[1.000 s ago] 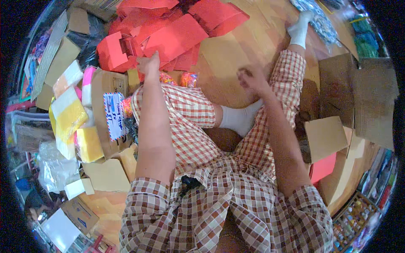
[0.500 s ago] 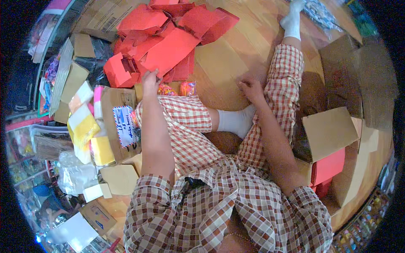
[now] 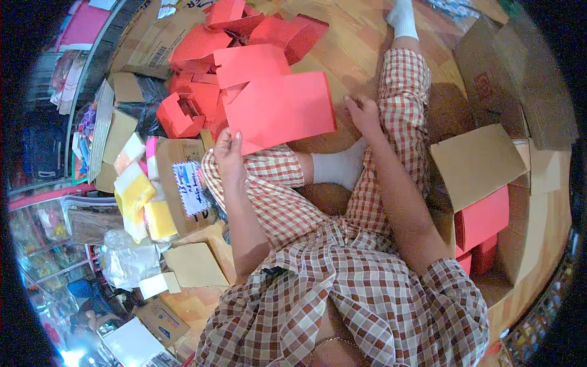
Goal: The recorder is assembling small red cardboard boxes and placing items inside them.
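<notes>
One red cardboard blank (image 3: 281,113), earlier lying on the red pile (image 3: 199,52), now reaches over the left trouser leg (image 3: 274,167), corner pinched by the left hand (image 3: 229,153); right hand (image 3: 363,116) nearby, grip impossible to tell.

- Flat card (image 3: 278,113), upper centre: plain bright red
- Heaped boxes (image 3: 199,49), upper left: red
- Trousers (image 3: 275,199), centre: cream and orange-red check
- Shirt (image 3: 293,287), lower centre: brown, grey and white check
- Packs (image 3: 137,191), left: yellow and white
- Carton flap (image 3: 480,162), right: tan

Red card (image 3: 281,110) — in left grip (image 3: 229,151)
</notes>
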A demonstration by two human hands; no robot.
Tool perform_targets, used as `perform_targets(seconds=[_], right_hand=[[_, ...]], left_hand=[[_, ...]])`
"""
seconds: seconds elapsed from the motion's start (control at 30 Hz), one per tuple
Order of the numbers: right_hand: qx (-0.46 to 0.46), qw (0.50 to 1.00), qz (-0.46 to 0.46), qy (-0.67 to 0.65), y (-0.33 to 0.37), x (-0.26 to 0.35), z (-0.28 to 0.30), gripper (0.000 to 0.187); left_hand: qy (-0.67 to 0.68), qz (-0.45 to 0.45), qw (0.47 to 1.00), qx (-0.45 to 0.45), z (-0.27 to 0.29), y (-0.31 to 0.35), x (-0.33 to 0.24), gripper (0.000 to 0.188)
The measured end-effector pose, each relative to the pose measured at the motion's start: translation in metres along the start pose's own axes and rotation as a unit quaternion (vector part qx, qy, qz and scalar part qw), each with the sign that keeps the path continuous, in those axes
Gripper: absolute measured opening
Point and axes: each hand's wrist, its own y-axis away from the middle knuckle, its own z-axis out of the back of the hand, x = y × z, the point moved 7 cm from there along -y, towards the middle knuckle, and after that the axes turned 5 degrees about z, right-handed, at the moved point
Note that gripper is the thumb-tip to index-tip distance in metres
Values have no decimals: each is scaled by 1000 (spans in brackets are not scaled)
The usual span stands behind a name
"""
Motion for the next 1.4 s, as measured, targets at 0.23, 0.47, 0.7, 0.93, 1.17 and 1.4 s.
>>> perform_targets(seconds=[0.23, 0.47, 0.7, 0.93, 1.17, 1.4], right_hand=[[-180, 956, 198, 117, 3, 34, 34, 37], [-186, 970, 154, -23, -6, 49, 36, 38], [-69, 968, 159, -181, -20, 75, 65, 41], [-116, 967, 33, -226, -16, 35, 66, 38], [152, 945, -2, -291, 8, 51, 9, 39], [211, 926, 6, -313, 15, 72, -2, 52]], left_hand=[[-77, -11, 993, 90, -51, 14, -20, 12], [-211, -52, 959, 181, -97, 40, -46, 11], [-340, -96, 907, 228, -123, 43, -54, 15], [-181, -112, 968, 132, -124, 22, -48, 18], [86, -42, 995, -21, -118, -23, -36, 47], [216, -73, 971, 67, -130, -26, -41, 56]])
